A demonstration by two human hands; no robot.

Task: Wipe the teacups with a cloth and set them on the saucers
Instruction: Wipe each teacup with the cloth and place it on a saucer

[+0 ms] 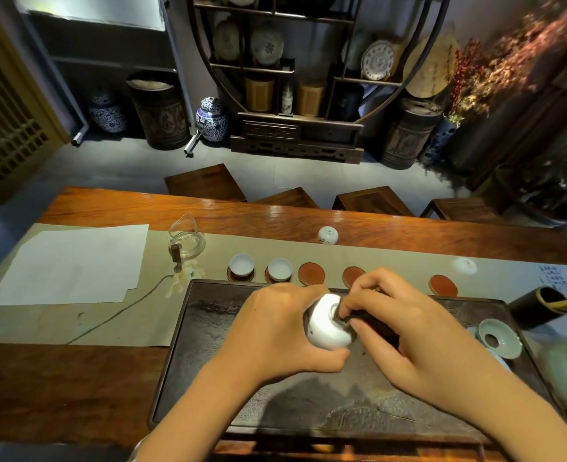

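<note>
Steadied above a dark tea tray point(208, 361), an upturned white teacup point(325, 325) is cradled in curled left hand point(275, 331) fingers while a dark cloth point(368, 323), pinched by right hand point(405, 328) fingertips, is pressed to its foot for wiping.

The room is dim and warm-toned, with the brightest patch a pale window point(95, 11) at the upper left. Beyond the dark tea tray point(208, 345), the polished wooden table point(275, 211) carries soft glare streaks. On the tray, beneath the hands, lies a broad soft shadow, so light probably falls from above. Wide-angle distortion bends the table edges and the round shelf point(308, 61). Right of the tray, the dried flowers point(508, 55) are smeared and blurry.
</note>
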